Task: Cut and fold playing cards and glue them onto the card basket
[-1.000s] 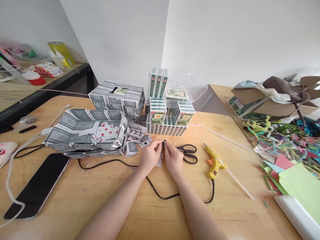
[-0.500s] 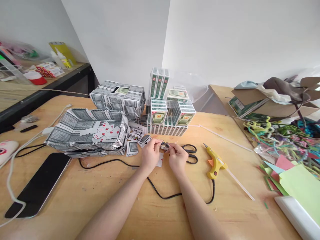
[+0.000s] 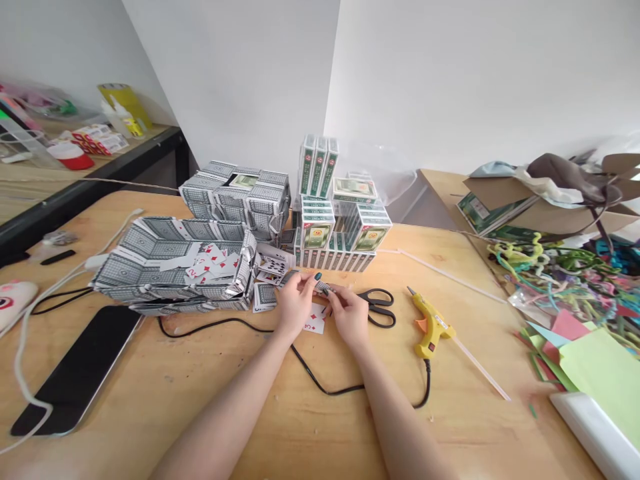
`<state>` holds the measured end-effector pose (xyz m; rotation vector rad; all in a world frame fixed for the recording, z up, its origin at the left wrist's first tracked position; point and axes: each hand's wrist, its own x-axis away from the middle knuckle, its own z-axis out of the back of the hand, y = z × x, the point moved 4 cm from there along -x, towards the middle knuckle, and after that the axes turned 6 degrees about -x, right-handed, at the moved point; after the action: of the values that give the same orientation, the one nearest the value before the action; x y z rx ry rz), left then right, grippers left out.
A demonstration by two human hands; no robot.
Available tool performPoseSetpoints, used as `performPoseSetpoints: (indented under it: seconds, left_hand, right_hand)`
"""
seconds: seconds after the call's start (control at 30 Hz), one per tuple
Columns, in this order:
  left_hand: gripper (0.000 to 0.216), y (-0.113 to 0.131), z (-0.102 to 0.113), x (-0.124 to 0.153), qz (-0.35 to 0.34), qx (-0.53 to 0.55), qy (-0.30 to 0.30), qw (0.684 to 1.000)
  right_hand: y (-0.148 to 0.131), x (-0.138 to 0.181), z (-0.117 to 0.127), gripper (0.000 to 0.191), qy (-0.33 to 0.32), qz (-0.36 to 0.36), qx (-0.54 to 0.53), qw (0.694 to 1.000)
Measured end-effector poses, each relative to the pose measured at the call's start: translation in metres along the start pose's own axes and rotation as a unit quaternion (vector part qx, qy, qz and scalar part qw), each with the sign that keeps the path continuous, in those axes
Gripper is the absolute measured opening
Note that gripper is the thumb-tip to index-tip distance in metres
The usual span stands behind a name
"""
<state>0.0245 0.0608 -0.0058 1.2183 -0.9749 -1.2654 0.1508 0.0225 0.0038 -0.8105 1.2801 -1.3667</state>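
Head view: I record a folded card (image 3: 323, 287) with a grey patterned back, held just above the wooden table (image 3: 280, 433), between the two hands near the middle of the scene. I find the left hand (image 3: 295, 303) pinching its left end between thumb and fingers, and the right hand (image 3: 351, 315) pinching the opposite end in the same manner; the fold itself is too small for me to make out fully. Below and between the hands, a three of diamonds (image 3: 315, 322) lies face up, partly covered. I note black-handled scissors (image 3: 371, 302) just beyond the right hand, their blades hidden behind it. Farther right, a yellow glue gun (image 3: 431, 330) lies on its side, a clear glue stick (image 3: 483, 370) protruding from its rear and a black cord (image 3: 327, 395) looping back beneath the forearms. Left of the left hand I log a patterned card (image 3: 265, 297) lying back up, near other loose cards. Next to these stands an open box (image 3: 170, 293) built of cards, with loose cards (image 3: 213, 265) inside; a second card-built box (image 3: 233, 200) stands behind it. Beyond the hands, boxed decks (image 3: 317, 237) are stacked in tiers. At the outer left I list a dark phone (image 3: 77, 370) with a white cable (image 3: 23, 347) across one corner; at the outer right, coloured paper (image 3: 600, 363) and tangled pipe cleaners (image 3: 575, 273).
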Motion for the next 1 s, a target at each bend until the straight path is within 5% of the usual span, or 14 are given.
performPoseSetpoints:
  seconds: [0.23,0.4,0.6,0.8,1.0]
  left_hand:
    - [0.015,0.007,0.006,0.001,-0.044,-0.073,0.030,0.996]
    - [0.018,0.006,0.003,-0.002,-0.026,-0.046,0.023,0.998]
    - [0.021,0.008,-0.003,-0.002,-0.005,0.041,-0.018,0.999]
    - [0.025,0.011,0.000,-0.002,-0.005,-0.030,-0.002,1.000]
    - [0.030,0.012,0.006,-0.002,-0.001,-0.086,0.020,0.996]
  right_hand:
    - [-0.011,0.003,-0.002,0.030,0.007,0.121,0.150,0.981]
    - [-0.013,0.003,-0.003,0.028,-0.036,0.098,0.132,0.986]
    - [-0.005,0.001,-0.001,0.028,-0.011,0.056,0.091,0.994]
    - [0.001,0.002,-0.003,0.022,-0.015,0.013,0.041,0.999]
    - [-0.010,0.007,-0.010,0.025,-0.066,0.047,-0.032,0.996]
